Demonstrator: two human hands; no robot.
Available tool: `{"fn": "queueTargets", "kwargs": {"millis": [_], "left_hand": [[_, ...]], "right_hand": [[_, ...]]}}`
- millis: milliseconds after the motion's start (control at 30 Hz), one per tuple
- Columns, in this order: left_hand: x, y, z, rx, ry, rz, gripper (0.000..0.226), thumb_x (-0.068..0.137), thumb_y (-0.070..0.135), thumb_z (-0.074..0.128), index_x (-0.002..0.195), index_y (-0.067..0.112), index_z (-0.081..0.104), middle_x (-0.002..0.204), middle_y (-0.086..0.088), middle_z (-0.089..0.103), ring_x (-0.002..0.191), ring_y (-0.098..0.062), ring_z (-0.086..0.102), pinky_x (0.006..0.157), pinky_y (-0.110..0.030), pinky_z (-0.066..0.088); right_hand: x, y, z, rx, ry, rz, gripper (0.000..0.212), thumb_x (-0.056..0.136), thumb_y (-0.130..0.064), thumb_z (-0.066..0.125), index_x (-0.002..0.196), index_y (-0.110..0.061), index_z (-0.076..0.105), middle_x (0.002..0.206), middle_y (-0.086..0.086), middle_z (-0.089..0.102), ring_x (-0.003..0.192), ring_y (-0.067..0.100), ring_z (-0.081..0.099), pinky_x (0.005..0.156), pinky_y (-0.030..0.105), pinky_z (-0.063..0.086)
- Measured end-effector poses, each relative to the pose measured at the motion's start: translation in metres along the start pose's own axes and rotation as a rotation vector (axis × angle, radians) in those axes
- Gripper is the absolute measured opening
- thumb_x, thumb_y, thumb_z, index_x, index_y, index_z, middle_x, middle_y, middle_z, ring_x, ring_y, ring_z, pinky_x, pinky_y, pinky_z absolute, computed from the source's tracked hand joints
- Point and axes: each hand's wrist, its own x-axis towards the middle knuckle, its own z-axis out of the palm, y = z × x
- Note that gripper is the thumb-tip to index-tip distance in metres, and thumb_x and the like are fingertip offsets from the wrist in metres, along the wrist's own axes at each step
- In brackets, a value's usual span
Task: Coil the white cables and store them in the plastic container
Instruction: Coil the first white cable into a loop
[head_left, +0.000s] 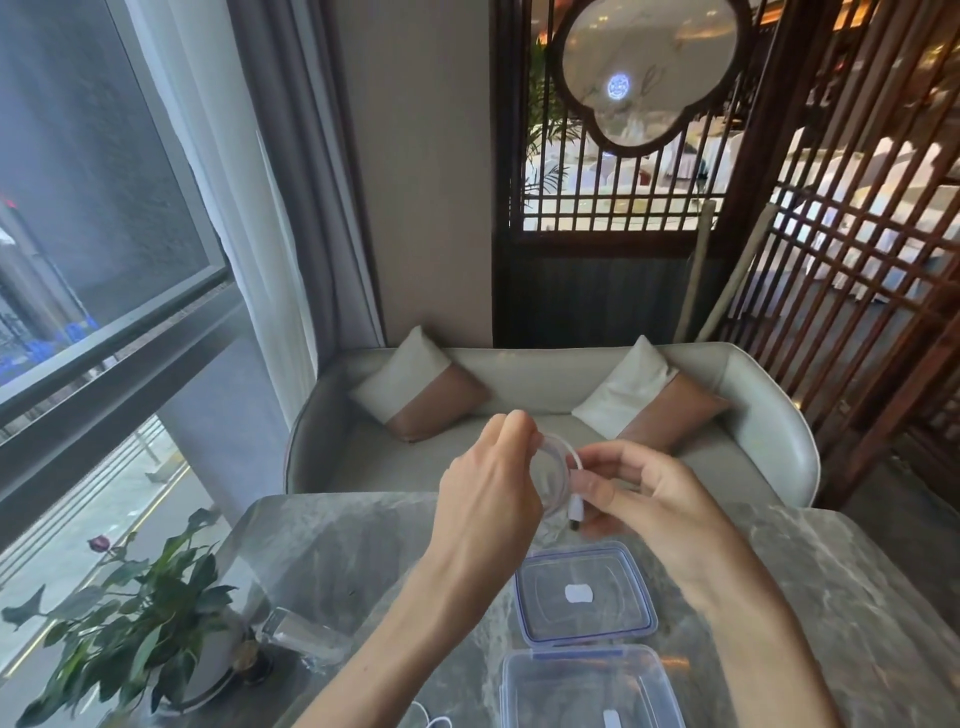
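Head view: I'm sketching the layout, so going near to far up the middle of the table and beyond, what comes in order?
Plastic container → blue-rimmed lid → white cable pinched by left hand and right hand → grey sofa → wooden screen.

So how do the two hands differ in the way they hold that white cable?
The left hand shows its back and grips the loop of the white cable; the right hand shows its curled fingers and pinches the plug end. Both hold it up above the table.
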Motion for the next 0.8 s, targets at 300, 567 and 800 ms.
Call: {"fn": "queueTargets", "kwargs": {"millis": [300,567,800], "left_hand": [[-0.006,0.006,0.009,-0.116,0.082,-0.003,0.011,0.090,0.023,0.033,0.081,0.020,0.039,0.077,0.010,0.047,0.067,-0.021,0.044,0.060,-0.040,0.042],[-0.001,-0.006,0.006,-0.289,0.005,-0.068,0.025,0.094,0.003,0.041,0.077,0.019,0.050,0.077,0.029,0.064,0.071,0.001,0.059,0.058,-0.012,0.041],[0.007,-0.019,0.004,-0.351,0.027,-0.219,0.027,0.104,0.019,0.042,0.080,0.015,0.055,0.070,0.014,0.059,0.062,-0.004,0.051,0.061,-0.025,0.039]], "right_hand": [[-0.004,0.010,0.028,-0.240,0.359,-0.254,0.017,0.082,-0.032,0.079,0.084,-0.024,0.065,0.081,-0.002,0.071,0.074,0.010,0.063,0.066,0.016,0.049],[0.003,0.016,0.024,-0.049,-0.017,0.037,0.014,0.097,-0.019,0.064,0.110,-0.017,0.058,0.078,-0.002,0.076,0.073,0.012,0.070,0.062,0.022,0.055],[0.001,0.021,0.000,0.161,-0.147,0.133,0.025,0.081,-0.031,0.070,0.094,-0.014,0.081,0.074,-0.001,0.069,0.064,0.008,0.056,0.058,0.017,0.049]]}}
